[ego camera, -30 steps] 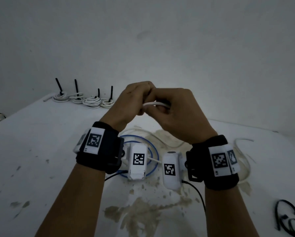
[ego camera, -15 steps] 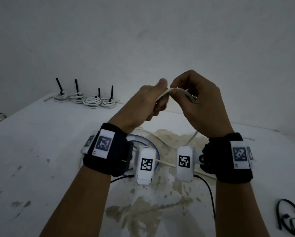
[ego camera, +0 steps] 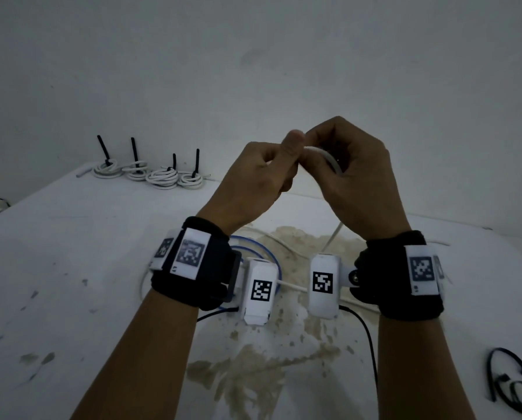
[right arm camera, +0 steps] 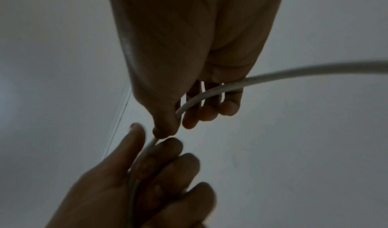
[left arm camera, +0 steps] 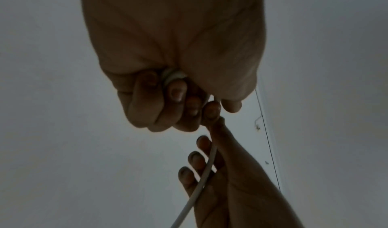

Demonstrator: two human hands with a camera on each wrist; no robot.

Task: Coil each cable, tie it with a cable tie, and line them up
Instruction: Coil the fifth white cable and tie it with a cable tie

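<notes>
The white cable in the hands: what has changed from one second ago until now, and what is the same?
Both hands rose from just above the table. The right hand now arches higher, drawing the white cable up into a loop, while the left hand pinches its end with the thumb up. Neither grip let go. The four tied coils at the back, the blue cable and the black cable ties stayed in place.

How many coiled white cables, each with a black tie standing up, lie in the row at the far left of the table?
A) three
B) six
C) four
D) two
C: the head view shows four coiled white cables side by side near the wall, each with one black tie sticking up.
</notes>
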